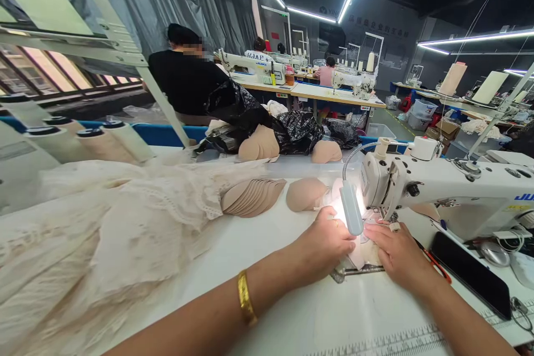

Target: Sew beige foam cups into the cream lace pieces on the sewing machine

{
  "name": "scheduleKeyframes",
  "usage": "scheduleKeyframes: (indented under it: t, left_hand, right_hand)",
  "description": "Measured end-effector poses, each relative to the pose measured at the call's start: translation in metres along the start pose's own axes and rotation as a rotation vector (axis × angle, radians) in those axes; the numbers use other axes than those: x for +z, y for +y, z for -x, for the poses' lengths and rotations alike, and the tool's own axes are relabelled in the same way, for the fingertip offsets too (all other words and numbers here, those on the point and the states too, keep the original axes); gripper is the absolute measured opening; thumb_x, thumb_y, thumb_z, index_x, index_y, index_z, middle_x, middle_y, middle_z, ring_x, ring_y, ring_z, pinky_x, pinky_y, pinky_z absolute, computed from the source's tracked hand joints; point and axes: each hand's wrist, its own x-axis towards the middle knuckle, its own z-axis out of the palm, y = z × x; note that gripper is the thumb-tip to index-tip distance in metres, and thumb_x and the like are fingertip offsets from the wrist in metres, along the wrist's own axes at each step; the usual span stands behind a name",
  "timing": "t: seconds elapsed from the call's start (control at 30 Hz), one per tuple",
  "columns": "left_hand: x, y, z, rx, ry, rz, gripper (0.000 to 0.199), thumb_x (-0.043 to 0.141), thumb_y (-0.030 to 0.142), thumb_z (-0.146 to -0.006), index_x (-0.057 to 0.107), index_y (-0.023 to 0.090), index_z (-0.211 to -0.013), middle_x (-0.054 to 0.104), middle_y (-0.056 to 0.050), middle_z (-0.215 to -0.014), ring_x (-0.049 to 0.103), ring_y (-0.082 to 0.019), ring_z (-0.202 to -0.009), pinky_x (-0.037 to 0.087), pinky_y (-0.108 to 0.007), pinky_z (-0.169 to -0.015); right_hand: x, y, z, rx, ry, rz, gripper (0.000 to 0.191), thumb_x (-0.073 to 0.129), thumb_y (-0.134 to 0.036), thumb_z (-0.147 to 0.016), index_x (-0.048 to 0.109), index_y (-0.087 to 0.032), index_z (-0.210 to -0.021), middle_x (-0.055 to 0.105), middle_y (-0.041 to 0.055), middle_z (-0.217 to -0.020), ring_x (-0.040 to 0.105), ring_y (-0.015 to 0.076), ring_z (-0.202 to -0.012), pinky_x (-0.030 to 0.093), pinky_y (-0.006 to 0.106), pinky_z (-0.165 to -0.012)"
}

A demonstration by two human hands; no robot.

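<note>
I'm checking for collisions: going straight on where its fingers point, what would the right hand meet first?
Probably the left hand; the grey lamp head crosses that line in view, but its depth is unclear.

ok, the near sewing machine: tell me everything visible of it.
The near sewing machine is white and metal-looking, with a black knob and blue lettering cut off at the right edge. It stands upright on the white table, its head above pale fabric near the right hand. A grey lamp glows beside its head; needle unclear.

Smooth, glossy sewing machine (459, 178) — matt cups (252, 198) — wrinkled, lacy cloth (137, 228).
</note>
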Motion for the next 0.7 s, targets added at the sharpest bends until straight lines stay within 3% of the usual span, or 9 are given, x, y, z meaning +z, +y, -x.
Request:
scheduleKeyframes:
  t: [0.2,0.4,0.5,0.57,0.63,0.7]
  left_hand:
    - [0.008,-0.002,0.002,-0.005,0.003,0.001,0.022,0.053,-0.001,-0.074,0.044,0.016,-0.064,0.059,0.002,-0.069,0.049,-0.015,-0.068,0.027,-0.043,-0.085]
    - [0.004,0.004,0.001,-0.019,0.001,-0.052,0.022,0.052,-0.001,-0.074,0.043,0.016,-0.065,0.057,0.002,-0.069,0.049,-0.015,-0.067,0.029,-0.044,-0.085]
    - [-0.001,0.007,0.0,-0.022,-0.023,-0.067,0.022,0.054,-0.001,-0.072,0.044,0.017,-0.066,0.058,0.002,-0.07,0.05,-0.015,-0.066,0.03,-0.043,-0.084]
    - [-0.003,0.008,-0.001,-0.035,-0.048,-0.069,0.022,0.057,-0.001,-0.07,0.044,0.017,-0.066,0.059,0.002,-0.07,0.049,-0.015,-0.065,0.031,-0.043,-0.084]
    - [-0.004,0.008,-0.002,-0.042,-0.067,-0.071,0.023,0.057,-0.001,-0.069,0.043,0.017,-0.066,0.058,0.003,-0.069,0.048,-0.015,-0.063,0.031,-0.043,-0.082]
    - [-0.004,0.009,-0.003,-0.047,-0.075,-0.067,0.023,0.057,-0.001,-0.07,0.043,0.017,-0.065,0.059,0.002,-0.069,0.049,-0.015,-0.064,0.031,-0.044,-0.083]
  right_hand:
    - [0.0,0.0,-0.003,0.042,-0.046,-0.024,0.059,0.044,-0.004,-0.086,0.069,-0.025,-0.135,0.066,0.0007,-0.148,0.063,0.0323,-0.126,0.052,0.048,-0.096]
    - [0.005,0.005,0.0,-0.012,0.009,-0.035,0.059,0.045,-0.003,-0.085,0.068,-0.023,-0.135,0.069,0.0053,-0.143,0.064,0.0307,-0.122,0.052,0.048,-0.097]
    - [0.008,0.009,0.003,-0.048,0.077,-0.057,0.057,0.044,-0.002,-0.085,0.067,-0.022,-0.133,0.075,0.0074,-0.132,0.065,0.0306,-0.116,0.053,0.048,-0.094]
    - [0.008,0.01,0.004,-0.055,0.149,-0.072,0.049,0.044,-0.003,-0.088,0.067,-0.022,-0.126,0.078,0.0084,-0.114,0.066,0.0292,-0.102,0.055,0.043,-0.085]
    - [0.006,0.01,0.005,-0.065,0.224,-0.099,0.037,0.043,-0.005,-0.093,0.065,-0.022,-0.118,0.075,0.0073,-0.097,0.064,0.0272,-0.09,0.055,0.039,-0.075]
    - [0.005,0.01,0.005,-0.083,0.288,-0.135,0.029,0.042,-0.008,-0.097,0.06,-0.022,-0.115,0.072,0.0067,-0.094,0.064,0.0262,-0.088,0.055,0.038,-0.073]
